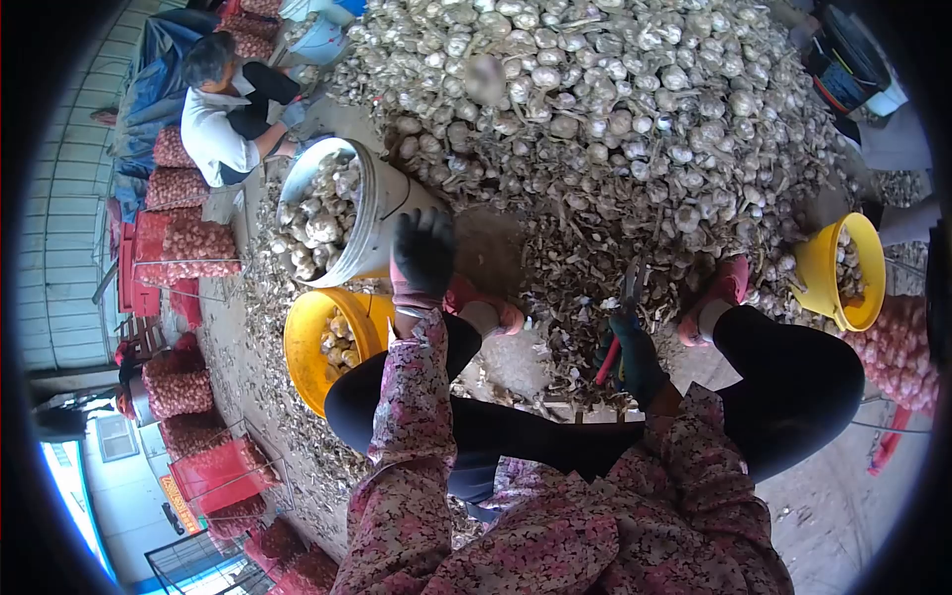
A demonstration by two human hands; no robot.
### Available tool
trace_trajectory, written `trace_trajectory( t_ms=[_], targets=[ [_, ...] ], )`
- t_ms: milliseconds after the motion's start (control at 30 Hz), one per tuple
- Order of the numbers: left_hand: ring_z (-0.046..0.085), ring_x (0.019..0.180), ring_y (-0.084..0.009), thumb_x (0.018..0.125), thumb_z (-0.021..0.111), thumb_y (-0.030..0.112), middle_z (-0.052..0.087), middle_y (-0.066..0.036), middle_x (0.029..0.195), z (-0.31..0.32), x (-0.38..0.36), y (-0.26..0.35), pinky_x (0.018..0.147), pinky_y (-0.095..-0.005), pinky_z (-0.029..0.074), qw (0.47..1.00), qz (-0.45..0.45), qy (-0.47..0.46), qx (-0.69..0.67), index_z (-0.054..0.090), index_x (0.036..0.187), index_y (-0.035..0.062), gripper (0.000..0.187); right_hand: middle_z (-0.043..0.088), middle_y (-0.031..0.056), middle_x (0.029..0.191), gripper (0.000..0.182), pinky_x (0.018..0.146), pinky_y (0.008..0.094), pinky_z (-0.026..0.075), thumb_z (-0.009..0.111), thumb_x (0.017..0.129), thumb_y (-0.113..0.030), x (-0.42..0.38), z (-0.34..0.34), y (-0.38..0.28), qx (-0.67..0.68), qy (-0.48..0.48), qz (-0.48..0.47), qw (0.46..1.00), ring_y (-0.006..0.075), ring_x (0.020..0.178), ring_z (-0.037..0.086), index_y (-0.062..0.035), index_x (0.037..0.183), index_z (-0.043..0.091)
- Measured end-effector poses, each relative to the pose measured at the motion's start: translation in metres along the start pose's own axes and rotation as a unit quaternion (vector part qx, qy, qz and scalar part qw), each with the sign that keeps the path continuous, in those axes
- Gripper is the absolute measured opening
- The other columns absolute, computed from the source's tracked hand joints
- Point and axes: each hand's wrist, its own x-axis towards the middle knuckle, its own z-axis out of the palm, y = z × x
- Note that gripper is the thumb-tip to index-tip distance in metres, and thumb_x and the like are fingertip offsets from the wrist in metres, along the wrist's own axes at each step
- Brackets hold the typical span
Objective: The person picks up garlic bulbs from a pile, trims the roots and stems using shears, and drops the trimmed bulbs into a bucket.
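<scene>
1. Red-handled shears point(632, 288) are grasped in the gloved right hand point(637, 359) at 3 o'clock, blades pointed toward 12.
2. The left hand point(423, 253) is held just beside a white bucket point(380, 220) at 10 o'clock; its grip cannot be told.
3. Garlic point(615, 109) is heaped at 1 o'clock.

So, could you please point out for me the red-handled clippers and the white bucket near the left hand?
Red-handled clippers point(632, 288), head view: on the metal blades.
White bucket point(385, 188), head view: on its outer wall.
</scene>
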Motion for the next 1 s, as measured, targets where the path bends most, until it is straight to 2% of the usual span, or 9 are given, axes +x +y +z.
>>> trace_trajectory(
  t_ms=[33,167,267,333,467,600,767,900,1000],
  targets=[
    [0.052,0.107,-0.0288,0.093,0.048,0.028,0.057,-0.013,0.117,-0.016,0.006,-0.023,0.096,-0.042,0.04,0.968,-0.078,-0.042,-0.233,0.051,0.12,0.0069,0.034,0.057,0.0034,0.069,0.028,0.053,0.0336,0.049,0.066,0.084,-0.034,-0.002,0.004,-0.005,0.003,0.01,0.001,1.0,0.0183,0.058,0.058,-0.0092,0.09,0.055],
    [0.055,0.107,-0.0286,0.091,0.052,0.019,0.059,-0.014,0.113,0.034,0.036,-0.094,0.089,-0.04,0.047,0.929,-0.173,0.323,0.058,0.054,0.119,0.0068,0.03,0.056,0.0044,0.072,0.032,0.06,0.0354,0.052,0.066,0.083,-0.037,-0.003,0.003,-0.014,0.054,0.009,0.014,0.998,0.0196,0.063,0.059,-0.0087,0.092,0.053],
    [0.058,0.105,-0.0279,0.088,0.057,0.02,0.062,-0.015,0.109,-0.004,0.071,-0.169,0.086,-0.038,0.05,0.92,-0.219,0.252,0.205,0.056,0.119,0.0066,0.033,0.056,0.0035,0.075,0.035,0.063,0.0371,0.054,0.068,0.082,-0.037,0.001,0.011,-0.022,0.119,0.037,0.041,0.991,0.02,0.064,0.06,-0.0081,0.093,0.053],
    [0.06,0.101,-0.0308,0.081,0.066,0.027,0.064,-0.014,0.106,-0.078,0.094,-0.239,0.086,-0.0392,0.05,0.812,-0.249,0.217,0.481,0.056,0.119,0.0063,0.044,0.056,0.0035,0.076,0.035,0.063,0.0369,0.054,0.068,0.082,-0.037,0.0,0.016,-0.031,0.118,0.044,0.04,0.991,0.0199,0.064,0.06,-0.008,0.094,0.053],
    [0.034,0.131,-0.0338,0.071,0.068,0.049,0.036,-0.015,0.141,0.012,0.096,-0.247,0.105,-0.044,0.033,0.584,-0.312,0.214,0.718,0.042,0.134,0.0114,0.079,0.058,0.0042,0.077,0.035,0.062,0.0338,0.052,0.069,0.082,-0.035,0.014,0.013,-0.029,0.093,0.079,0.025,0.992,0.0182,0.065,0.06,-0.0077,0.097,0.052],
    [0.018,0.137,-0.0341,0.068,0.067,0.058,0.026,-0.014,0.146,0.037,0.04,-0.287,0.109,-0.0568,0.016,0.584,-0.283,0.173,0.741,0.039,0.136,0.0121,0.087,0.061,0.0039,0.079,0.031,0.061,0.0306,0.05,0.067,0.084,-0.033,0.018,0.009,-0.029,0.079,0.107,0.0,0.991,0.0158,0.067,0.061,-0.0077,0.097,0.054],
    [0.023,0.135,-0.0351,0.069,0.066,0.058,0.032,-0.017,0.141,0.039,-0.058,-0.288,0.108,-0.0546,0.019,0.559,-0.306,-0.095,0.764,0.039,0.135,0.011,0.086,0.062,0.0028,0.079,0.026,0.062,0.0293,0.05,0.065,0.086,-0.03,0.007,0.013,-0.039,0.095,0.128,-0.019,0.987,0.0149,0.069,0.062,-0.0066,0.094,0.057],
    [0.022,0.135,-0.037,0.067,0.065,0.061,0.029,-0.017,0.143,0.053,-0.003,-0.283,0.107,-0.0567,0.02,0.65,-0.246,-0.035,0.719,0.037,0.137,0.0114,0.09,0.062,0.0036,0.08,0.026,0.064,0.0288,0.051,0.065,0.086,-0.027,0.004,0.012,-0.029,0.103,0.109,-0.06,0.987,0.0141,0.069,0.061,-0.0056,0.097,0.057],
    [0.02,0.136,-0.0366,0.068,0.065,0.061,0.025,-0.016,0.146,0.08,0.041,-0.314,0.105,-0.0602,0.02,0.603,-0.229,-0.034,0.763,0.037,0.138,0.0167,0.088,0.063,0.0041,0.081,0.025,0.063,0.0282,0.05,0.065,0.087,-0.026,-0.003,0.013,-0.034,0.111,0.119,-0.081,0.983,0.0137,0.069,0.061,-0.0054,0.098,0.057]
  ],
)
